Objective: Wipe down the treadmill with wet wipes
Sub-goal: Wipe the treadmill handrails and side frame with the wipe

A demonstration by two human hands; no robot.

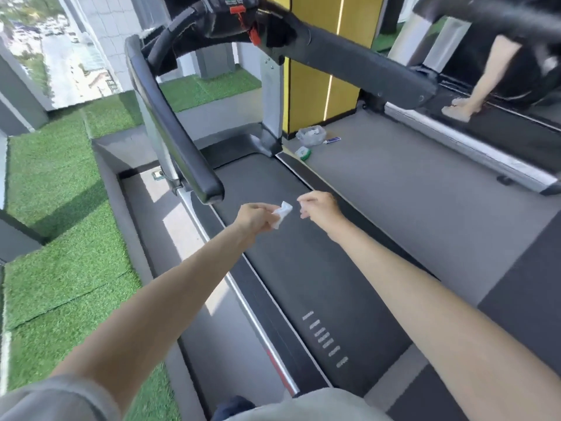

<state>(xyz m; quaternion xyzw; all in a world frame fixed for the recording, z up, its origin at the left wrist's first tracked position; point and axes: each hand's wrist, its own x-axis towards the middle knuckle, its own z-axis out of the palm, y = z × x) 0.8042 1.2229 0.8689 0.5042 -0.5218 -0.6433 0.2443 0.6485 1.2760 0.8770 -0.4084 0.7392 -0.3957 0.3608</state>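
Observation:
A black treadmill runs away from me, its belt [291, 268] under both arms and its left handrail [170, 129] rising toward the console [233, 7]. My left hand [255, 218] pinches a small crumpled white wet wipe [282, 212] above the belt, just past the end of the left handrail. My right hand [318, 208] hovers a little to the right of the wipe, fingers loosely curled; a tiny white speck shows at its fingertips, and I cannot tell whether it holds anything.
On the grey floor right of the treadmill's front lie a green wet-wipe pack [303, 153], a clear plastic bag [311, 135] and a small tube [332, 141]. Artificial grass [60, 189] lies left. Another person's arm [476, 86] rests on a second treadmill [473, 147] at right.

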